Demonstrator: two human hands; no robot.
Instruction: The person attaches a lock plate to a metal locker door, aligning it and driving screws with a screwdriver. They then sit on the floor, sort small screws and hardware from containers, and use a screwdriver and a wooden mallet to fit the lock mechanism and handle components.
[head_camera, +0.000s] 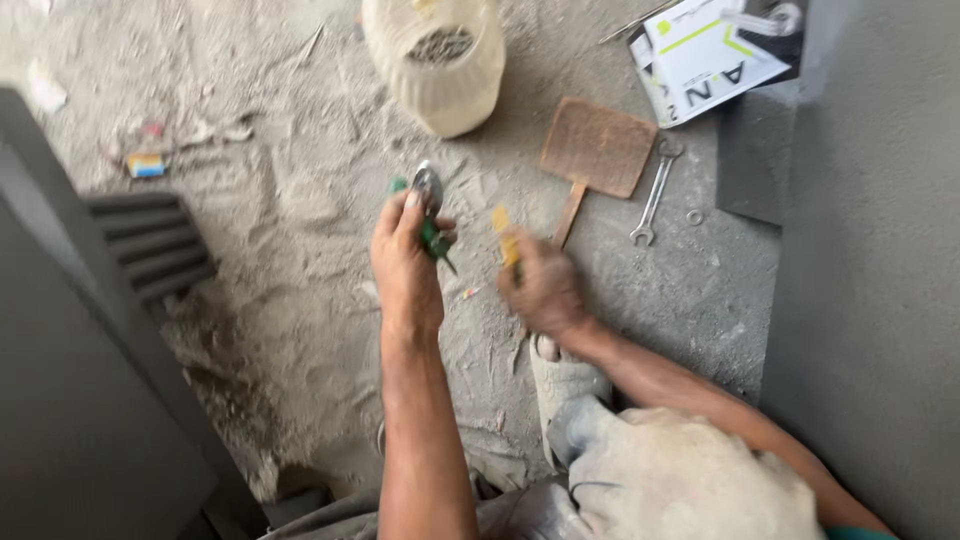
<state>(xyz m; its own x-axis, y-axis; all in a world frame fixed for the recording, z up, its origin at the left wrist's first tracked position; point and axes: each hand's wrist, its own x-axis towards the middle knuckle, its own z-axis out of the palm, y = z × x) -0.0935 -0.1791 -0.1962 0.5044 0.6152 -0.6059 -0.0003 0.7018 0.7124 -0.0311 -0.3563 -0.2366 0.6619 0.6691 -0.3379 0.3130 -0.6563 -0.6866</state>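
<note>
My left hand (405, 262) is raised over the dusty floor and grips a green-handled tool (432, 235) together with a small round metal piece (427, 184) at its top. My right hand (543, 285) is closed around a yellow-handled tool (505, 235), just to the right of the left hand. Both hands are blurred by motion, so the tool tips are unclear. My knee in dusty trousers (680, 470) shows below the right arm.
A plastic jar (436, 60) holding small metal parts stands at the top. A rusty flat trowel (596, 150), a spanner (655, 192) and a washer (694, 216) lie to the right, near a white printed box (705, 55). Grey metal panels (870, 260) flank both sides.
</note>
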